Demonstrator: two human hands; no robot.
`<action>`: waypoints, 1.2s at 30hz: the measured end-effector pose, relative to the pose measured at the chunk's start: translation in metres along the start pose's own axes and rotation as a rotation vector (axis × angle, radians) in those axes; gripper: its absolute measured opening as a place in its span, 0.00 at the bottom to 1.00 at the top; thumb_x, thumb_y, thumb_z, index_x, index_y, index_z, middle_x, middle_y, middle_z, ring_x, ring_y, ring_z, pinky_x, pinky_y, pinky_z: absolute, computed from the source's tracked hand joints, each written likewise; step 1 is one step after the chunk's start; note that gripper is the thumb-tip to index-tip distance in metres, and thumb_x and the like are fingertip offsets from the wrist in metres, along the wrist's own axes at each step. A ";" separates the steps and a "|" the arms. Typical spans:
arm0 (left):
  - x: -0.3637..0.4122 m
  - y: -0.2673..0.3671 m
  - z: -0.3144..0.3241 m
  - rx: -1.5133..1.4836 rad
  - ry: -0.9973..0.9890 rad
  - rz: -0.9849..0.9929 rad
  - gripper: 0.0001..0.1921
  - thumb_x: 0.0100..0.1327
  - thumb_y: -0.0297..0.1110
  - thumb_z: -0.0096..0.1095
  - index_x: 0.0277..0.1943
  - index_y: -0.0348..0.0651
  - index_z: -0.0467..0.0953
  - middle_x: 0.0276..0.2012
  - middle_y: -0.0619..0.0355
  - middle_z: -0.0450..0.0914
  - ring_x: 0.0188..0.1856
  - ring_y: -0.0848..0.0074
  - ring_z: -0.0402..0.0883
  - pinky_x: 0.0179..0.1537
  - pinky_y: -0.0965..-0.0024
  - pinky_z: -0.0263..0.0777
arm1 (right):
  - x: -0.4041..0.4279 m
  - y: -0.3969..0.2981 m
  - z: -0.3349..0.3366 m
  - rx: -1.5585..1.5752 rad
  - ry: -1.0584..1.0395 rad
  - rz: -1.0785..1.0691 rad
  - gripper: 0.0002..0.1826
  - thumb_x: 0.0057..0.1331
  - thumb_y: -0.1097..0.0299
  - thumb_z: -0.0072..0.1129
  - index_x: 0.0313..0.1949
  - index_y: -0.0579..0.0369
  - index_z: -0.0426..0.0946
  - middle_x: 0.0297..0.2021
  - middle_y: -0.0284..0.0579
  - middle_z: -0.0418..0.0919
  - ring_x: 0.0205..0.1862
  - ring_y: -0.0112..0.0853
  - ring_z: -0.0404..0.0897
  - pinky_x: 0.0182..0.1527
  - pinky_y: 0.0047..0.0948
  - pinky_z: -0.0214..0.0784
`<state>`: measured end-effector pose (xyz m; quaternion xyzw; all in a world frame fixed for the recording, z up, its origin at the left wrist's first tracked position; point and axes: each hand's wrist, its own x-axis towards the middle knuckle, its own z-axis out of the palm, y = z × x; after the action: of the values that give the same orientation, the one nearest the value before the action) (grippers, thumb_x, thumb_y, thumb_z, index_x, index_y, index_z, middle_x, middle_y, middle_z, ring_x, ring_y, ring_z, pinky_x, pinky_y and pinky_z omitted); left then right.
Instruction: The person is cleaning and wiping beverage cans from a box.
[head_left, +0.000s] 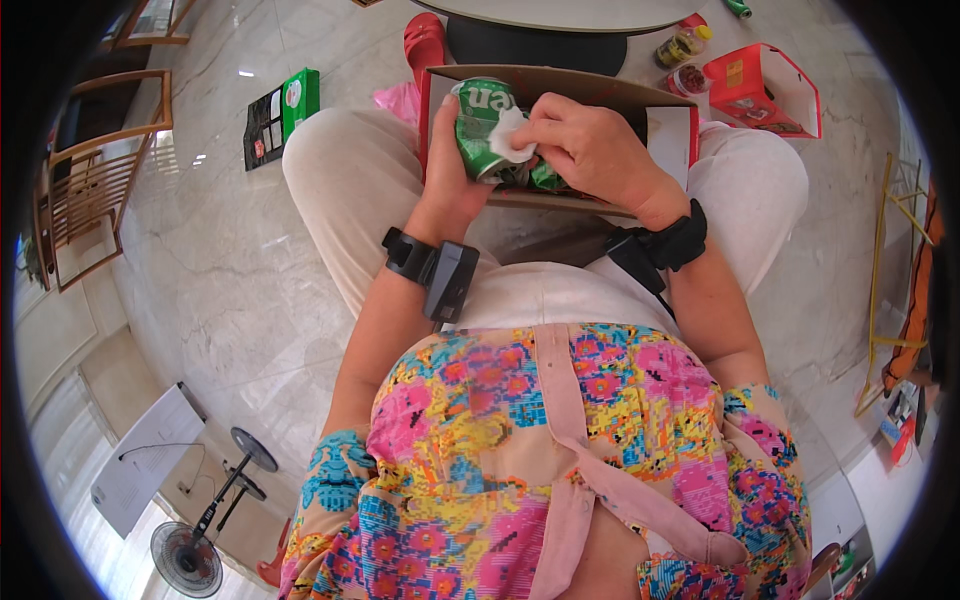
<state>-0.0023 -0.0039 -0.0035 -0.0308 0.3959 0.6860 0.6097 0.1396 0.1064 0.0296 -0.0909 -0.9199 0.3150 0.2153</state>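
My left hand (454, 161) grips a green metal drink can (474, 127) with white lettering, tilted over an open cardboard box (585, 77). Pinched in the fingers of my right hand (581, 142) is a white tissue or cloth (512, 136), pressed against the can's side. The box has red outer edges and stands between my knees. Under my hands, more green material (546, 175) shows inside it, partly hidden, so I cannot tell exactly what it is.
A white round table (570, 11) stands just beyond the box. Red shoes (425, 41) lie left of it. A red carton (765, 94), a yellow-capped bottle (681, 46) and a clear jar (687, 80) are right. A black-and-green package (281, 118) lies left on the marble floor (225, 262).
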 end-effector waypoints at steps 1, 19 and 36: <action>-0.003 0.001 0.004 0.016 -0.062 -0.016 0.26 0.70 0.56 0.37 0.56 0.44 0.70 0.49 0.53 0.78 0.50 0.65 0.78 0.48 0.56 0.76 | -0.002 0.003 -0.003 -0.046 -0.026 0.032 0.08 0.54 0.72 0.58 0.34 0.42 0.80 0.30 0.36 0.74 0.29 0.39 0.77 0.31 0.34 0.71; -0.008 0.003 0.017 0.073 -0.115 0.066 0.29 0.69 0.58 0.37 0.56 0.41 0.69 0.48 0.53 0.78 0.49 0.66 0.79 0.48 0.59 0.76 | -0.006 0.011 -0.007 -0.170 -0.113 0.053 0.09 0.56 0.69 0.58 0.38 0.44 0.80 0.31 0.36 0.78 0.30 0.39 0.79 0.31 0.34 0.73; -0.007 0.005 0.010 0.022 -0.136 0.043 0.27 0.68 0.53 0.44 0.60 0.41 0.66 0.53 0.50 0.75 0.56 0.61 0.74 0.56 0.54 0.70 | -0.003 0.009 -0.006 -0.088 -0.035 0.075 0.06 0.57 0.69 0.57 0.36 0.45 0.78 0.31 0.37 0.77 0.32 0.38 0.79 0.34 0.35 0.73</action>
<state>-0.0005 -0.0038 0.0098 0.0314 0.3616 0.6949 0.6208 0.1458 0.1161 0.0270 -0.1294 -0.9323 0.2836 0.1832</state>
